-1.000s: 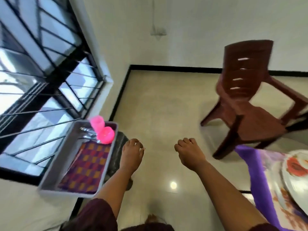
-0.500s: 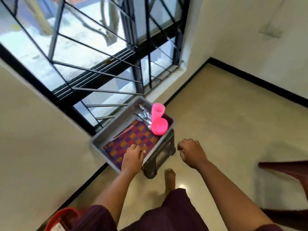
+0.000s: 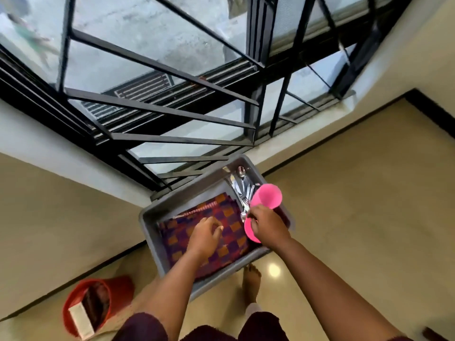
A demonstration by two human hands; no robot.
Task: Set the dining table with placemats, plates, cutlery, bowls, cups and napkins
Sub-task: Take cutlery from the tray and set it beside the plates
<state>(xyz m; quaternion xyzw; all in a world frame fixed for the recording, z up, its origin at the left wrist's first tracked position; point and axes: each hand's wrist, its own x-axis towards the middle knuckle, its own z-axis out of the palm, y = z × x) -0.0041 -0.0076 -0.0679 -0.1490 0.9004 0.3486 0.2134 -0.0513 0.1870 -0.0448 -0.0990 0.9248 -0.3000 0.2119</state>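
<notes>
A grey tray [image 3: 150, 217] sits on a low stand below the window. It holds a folded purple and orange checked cloth [image 3: 231, 232], a bundle of steel cutlery [image 3: 242, 187], a pink cup [image 3: 267, 195] and a pink bowl [image 3: 249, 233]. My left hand [image 3: 205, 236] lies on the checked cloth with its fingers bent down onto it. My right hand [image 3: 268, 228] is over the pink bowl, hiding most of it, and its fingertips pinch the near ends of the cutlery beside the cup.
A barred black window [image 3: 172, 94] fills the wall behind the tray. A red bucket [image 3: 83, 306] stands on the floor at lower left. My bare foot [image 3: 251, 281] is just in front of the tray on the beige tiled floor.
The view has swung from the chair and dining table to the tray. Both hands have gone forward into it, the left onto the cloth and the right to the cutlery.
</notes>
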